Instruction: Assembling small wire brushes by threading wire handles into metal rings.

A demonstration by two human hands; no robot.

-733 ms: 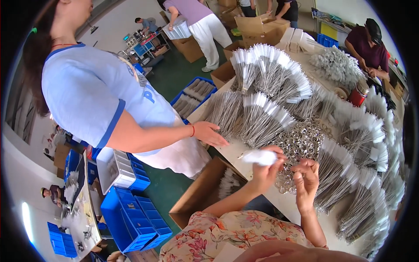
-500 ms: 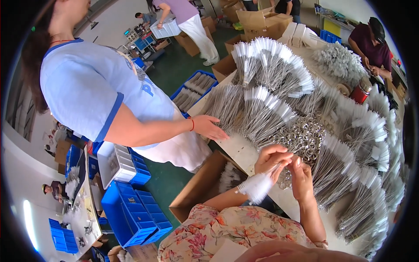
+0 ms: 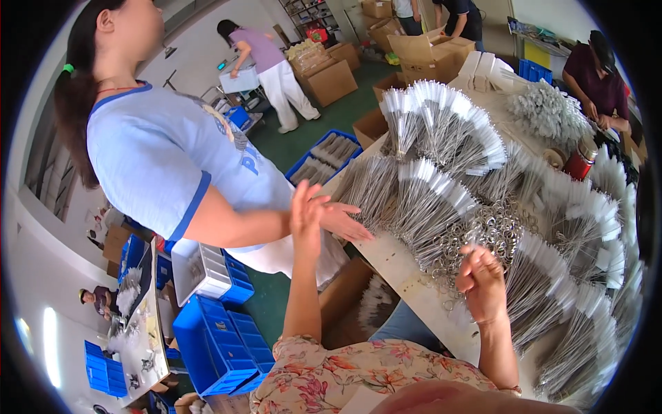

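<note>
Where the table point(image 3: 407, 269) spreads: brushes point(image 3: 434, 196) fan across it, white-ended, thin wire stems grey!
Left hand point(image 3: 308, 215): up, fingers spread apart.
Right hand point(image 3: 483, 284): curled by the rings point(image 3: 495, 231); whether anything's clamped, can't tell.
Rings: silvery, loosely heaped beside stems.

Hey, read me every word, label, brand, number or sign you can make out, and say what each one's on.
Light blue shirt: blue lettering on the front; I don't copy out wording.
Small lit screen at the back: too small to read.
Red flask: any marking is too blurred to read.
I make out no other text.
</note>
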